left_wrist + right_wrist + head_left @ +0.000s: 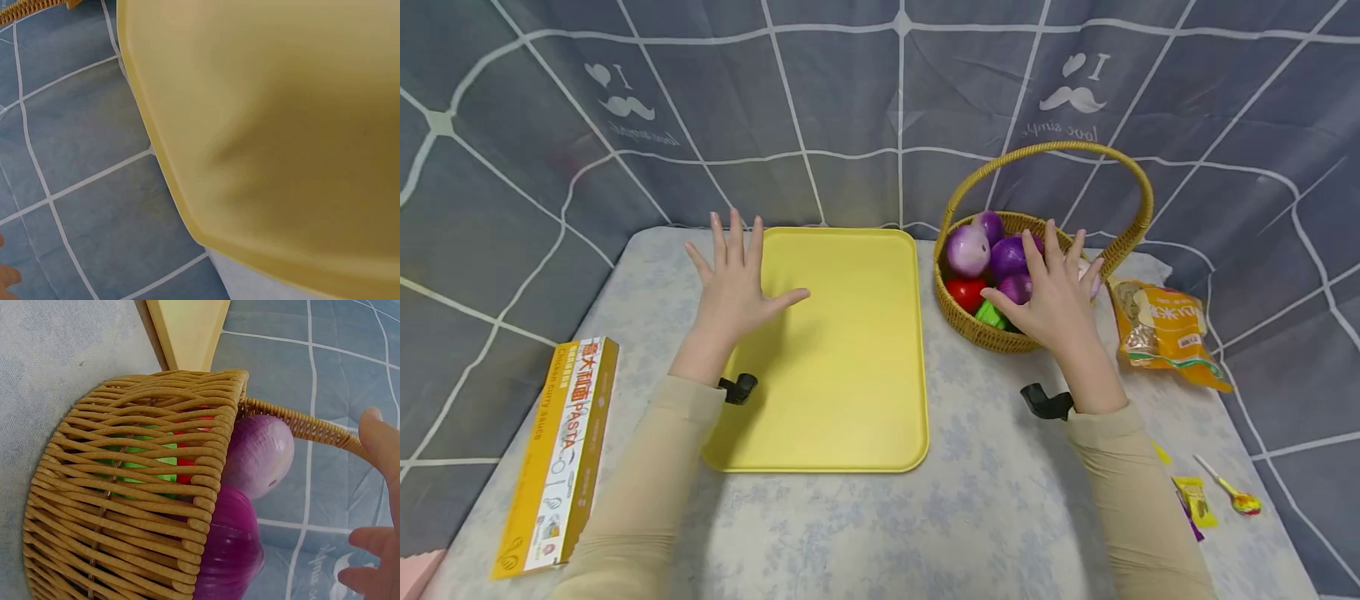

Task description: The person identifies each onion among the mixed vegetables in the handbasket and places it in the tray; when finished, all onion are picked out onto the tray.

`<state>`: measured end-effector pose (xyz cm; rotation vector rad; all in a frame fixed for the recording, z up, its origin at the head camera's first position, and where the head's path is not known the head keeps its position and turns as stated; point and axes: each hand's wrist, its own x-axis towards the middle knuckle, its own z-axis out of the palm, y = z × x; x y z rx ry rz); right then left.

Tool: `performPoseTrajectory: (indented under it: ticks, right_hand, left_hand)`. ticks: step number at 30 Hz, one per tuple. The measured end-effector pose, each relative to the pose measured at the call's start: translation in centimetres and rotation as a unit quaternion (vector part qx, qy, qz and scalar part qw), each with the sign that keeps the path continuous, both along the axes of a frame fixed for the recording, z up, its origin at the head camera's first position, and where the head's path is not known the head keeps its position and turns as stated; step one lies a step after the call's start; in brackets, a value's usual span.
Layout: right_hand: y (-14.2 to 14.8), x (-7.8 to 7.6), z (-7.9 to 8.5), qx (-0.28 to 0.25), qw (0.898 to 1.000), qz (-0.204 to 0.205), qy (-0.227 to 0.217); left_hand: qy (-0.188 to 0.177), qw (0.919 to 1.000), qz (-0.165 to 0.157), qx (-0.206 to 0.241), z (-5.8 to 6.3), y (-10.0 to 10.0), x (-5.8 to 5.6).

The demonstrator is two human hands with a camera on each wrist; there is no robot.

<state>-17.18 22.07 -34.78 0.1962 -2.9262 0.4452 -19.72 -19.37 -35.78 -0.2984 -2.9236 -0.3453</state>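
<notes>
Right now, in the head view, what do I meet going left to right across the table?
Pasta box → left hand → yellow tray → wicker basket of toy vegetables → right hand over it → orange snack bag → lollipop.
</notes>
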Motion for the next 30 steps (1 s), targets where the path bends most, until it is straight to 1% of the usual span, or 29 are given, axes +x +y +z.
performPoseTrajectory:
  ticks: [5, 12, 16, 20, 24, 27, 30]
  right_hand:
    - [0.1, 0.1, 0.1, -0.003, 1.0, -0.005, -0.002]
    - [0.6, 0.4, 0.0, -0.016, 1.0, -0.006, -0.011]
    - [1.0, 0.8, -0.1, -0.026, 1.0, -0.011, -0.006]
    - [1.1, 1.1, -0.3, -0.035, 0.999, -0.009, -0.004]
    - [1.1, 1.4, -0.9, -0.043, 0.999, -0.004, -0.029]
    - [1.2, 1.5, -1.4, -0.051, 0.998, -0.01, -0.041]
    - [1.3, 1.6, -1.8, -0.063, 0.997, -0.024, -0.037]
  left_hand:
    - [-0.004, 1.0, 0.001, 0.003, -0.1, -0.7, 0.1]
    - [-0.028, 0.9982, 0.002, 0.053, -0.3, -2.1, 0.7]
    - [-0.037, 0.9971, 0.011, 0.065, -0.6, -3.2, 1.3]
    - [-0.04, 0.997, 0.018, 0.063, -1.0, -4.6, 1.9]
    - [-0.05, 0.9969, 0.016, 0.059, -1.5, -5.7, 2.7]
    - [-0.06, 0.9957, 0.011, 0.069, -2.0, -6.1, 3.1]
    - [-0.085, 0.9917, 0.007, 0.096, -2.4, -6.4, 3.2]
